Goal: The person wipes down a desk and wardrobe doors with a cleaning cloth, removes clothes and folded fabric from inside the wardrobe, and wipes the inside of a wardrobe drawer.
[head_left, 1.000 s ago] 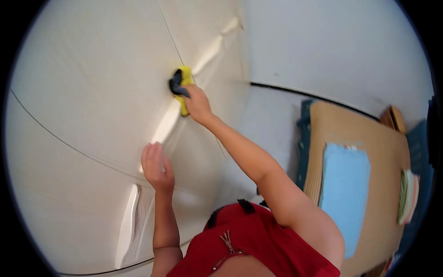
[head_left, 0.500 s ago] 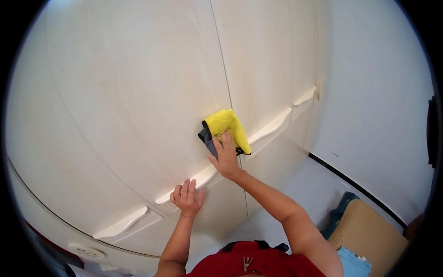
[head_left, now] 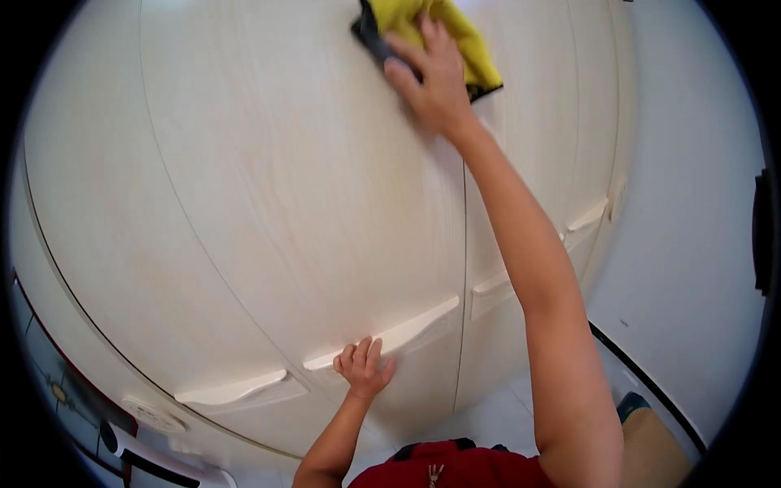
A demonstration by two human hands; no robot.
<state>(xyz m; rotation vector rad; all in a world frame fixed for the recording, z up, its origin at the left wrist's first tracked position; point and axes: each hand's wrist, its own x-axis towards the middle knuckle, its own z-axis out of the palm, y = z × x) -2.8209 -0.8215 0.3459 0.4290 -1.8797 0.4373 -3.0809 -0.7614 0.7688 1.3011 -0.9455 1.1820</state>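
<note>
My right hand (head_left: 435,85) presses a yellow and grey cleaning cloth (head_left: 476,53) with dark edging against the upper part of a pale wooden cabinet door (head_left: 277,187). The fingers lie over the cloth, and its top runs out of view. Lower down, my left hand (head_left: 364,370) rests its slightly bent fingers on a long white door handle (head_left: 415,325), with the thumb apart. Nothing else shows in that hand.
More white handles (head_left: 236,389) line the neighbouring doors. A plain wall (head_left: 683,220) bounds the right side. At lower right stands a woven tan item (head_left: 657,443). A white and black object (head_left: 159,464) leans at lower left, near a dark panel with red edging (head_left: 61,390).
My right hand has slid the cloth upward along the door, and the arm is more stretched out. The view has tilted up. My left hand stays at the same handle.
</note>
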